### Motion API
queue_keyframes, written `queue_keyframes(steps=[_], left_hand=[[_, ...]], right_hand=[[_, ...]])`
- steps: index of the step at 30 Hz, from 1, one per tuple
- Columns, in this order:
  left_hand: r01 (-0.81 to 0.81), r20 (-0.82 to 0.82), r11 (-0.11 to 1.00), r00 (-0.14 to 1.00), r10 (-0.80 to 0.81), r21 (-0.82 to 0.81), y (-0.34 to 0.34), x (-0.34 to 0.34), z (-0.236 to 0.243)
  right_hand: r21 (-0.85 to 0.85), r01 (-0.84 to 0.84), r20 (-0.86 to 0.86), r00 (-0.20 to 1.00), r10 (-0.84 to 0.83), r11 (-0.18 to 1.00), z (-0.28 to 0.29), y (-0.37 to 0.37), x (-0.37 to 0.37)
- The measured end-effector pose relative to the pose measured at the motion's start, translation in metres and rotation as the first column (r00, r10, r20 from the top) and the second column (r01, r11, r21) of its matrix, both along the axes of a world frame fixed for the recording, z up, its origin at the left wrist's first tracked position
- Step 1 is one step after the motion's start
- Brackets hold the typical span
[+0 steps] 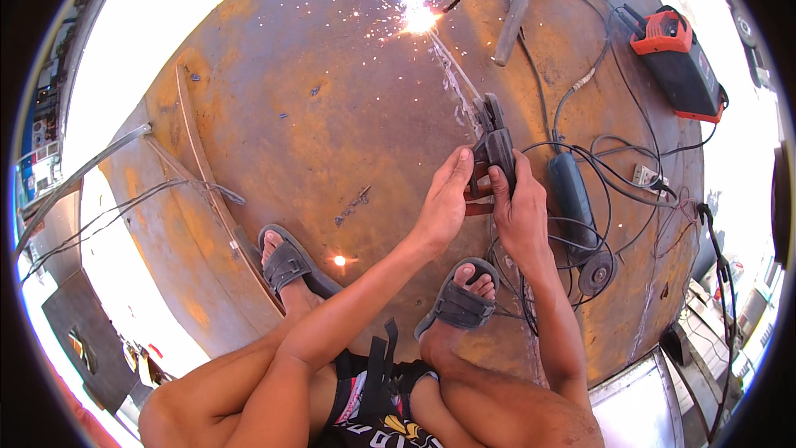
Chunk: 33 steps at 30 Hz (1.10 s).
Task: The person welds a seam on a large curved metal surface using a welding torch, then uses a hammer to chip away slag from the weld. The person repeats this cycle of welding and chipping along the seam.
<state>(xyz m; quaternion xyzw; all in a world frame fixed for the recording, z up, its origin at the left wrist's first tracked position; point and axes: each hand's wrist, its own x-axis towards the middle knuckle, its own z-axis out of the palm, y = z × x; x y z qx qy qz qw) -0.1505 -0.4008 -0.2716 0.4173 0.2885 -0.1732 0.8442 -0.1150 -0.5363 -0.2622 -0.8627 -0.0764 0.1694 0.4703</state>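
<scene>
Both my hands are closed around a black welding electrode holder (499,148). My left hand (445,199) grips it from the left side, and my right hand (521,209) wraps its handle from the right with the thumb on top. A thin welding rod (455,65) runs from the holder's jaws up and away to a bright arc (419,18). Sparks and smoke fly off where the rod's tip meets the rusty steel plate (332,149). Along the rod lies a pale, rough weld seam (452,87). Glare hides the exact contact point.
A hammer (521,15) lies right of the arc. An orange and black welding machine (680,62) stands farther right. Tangled cables surround an angle grinder (572,199) beside my right arm. A curved metal strip (199,145) lies left. My sandalled feet rest on the plate; a glowing spot (340,260) sits between them.
</scene>
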Motion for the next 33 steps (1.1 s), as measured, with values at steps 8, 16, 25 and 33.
queue_keyframes(steps=[8, 16, 25, 33], left_hand=[[-0.006, -0.017, 1.0, 1.0, 0.006, 0.009, -0.001, 0.001, 0.002], [-0.003, -0.013, 1.0, 1.0, 0.003, -0.001, 0.0, 0.0, 0.0], [-0.006, -0.006, 1.0, 1.0, 0.006, -0.011, -0.001, -0.001, -0.001], [-0.014, -0.023, 1.0, 1.0, 0.014, -0.008, -0.001, -0.001, -0.001]], right_hand=[[0.002, -0.006, 0.008, 1.0, 0.006, 1.0, -0.004, -0.002, -0.001], [0.017, 0.003, -0.035, 0.999, -0.003, 1.0, -0.004, -0.001, -0.001], [0.035, 0.002, -0.051, 0.999, -0.001, 0.999, 0.001, 0.0, 0.0], [-0.044, -0.022, 0.072, 0.997, 0.025, 0.999, -0.01, -0.004, -0.002]])
